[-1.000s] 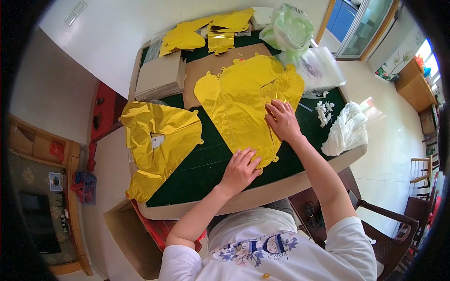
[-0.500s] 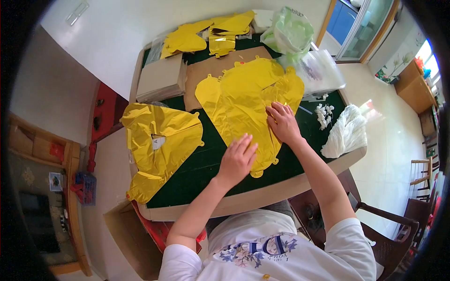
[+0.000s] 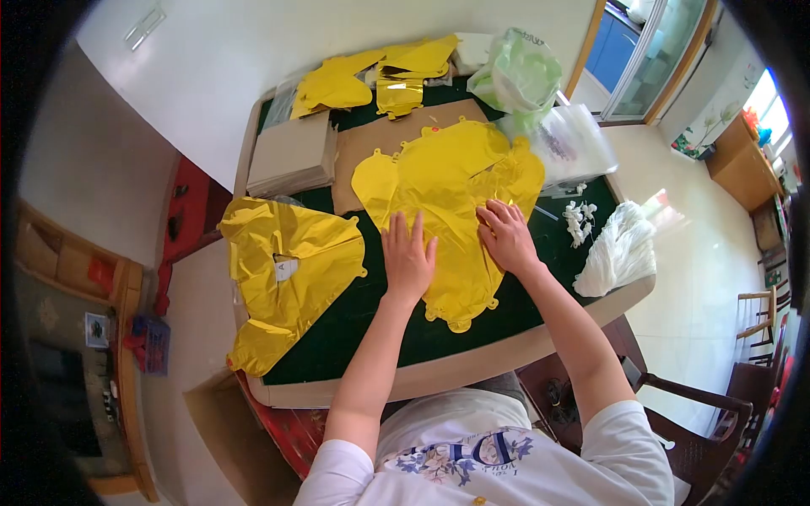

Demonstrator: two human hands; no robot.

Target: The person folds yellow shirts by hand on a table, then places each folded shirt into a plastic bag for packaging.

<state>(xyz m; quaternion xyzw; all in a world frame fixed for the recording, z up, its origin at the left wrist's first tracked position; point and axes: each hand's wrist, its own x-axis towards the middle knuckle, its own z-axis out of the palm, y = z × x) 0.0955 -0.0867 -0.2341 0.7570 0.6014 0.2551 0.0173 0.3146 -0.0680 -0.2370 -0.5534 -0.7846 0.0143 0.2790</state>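
Observation:
A large flat gold foil piece point(image 3: 447, 190) with small tabs on its edge lies in the middle of the table, partly over brown cardboard. My left hand point(image 3: 408, 260) rests at its lower left edge, fingers spread and pointing away from me. On its right side lies my right hand point(image 3: 508, 236), fingers bent and close together against the foil; whether they hold a fold is hidden. Another gold foil piece point(image 3: 316, 253), creased and with a small white label, lies at the left of the table.
A stack of grey-brown sheets point(image 3: 291, 156) and more gold foil point(image 3: 337, 84) are at the back left. Toward the back right are a green-white plastic bag point(image 3: 516, 76) and clear bags point(image 3: 574, 148). A white bundle point(image 3: 614, 253) lies at the right edge.
My left hand has moved left and its fingers have spread. The lower end of the middle foil now shows more of its tabbed edge. The view has shifted slightly.

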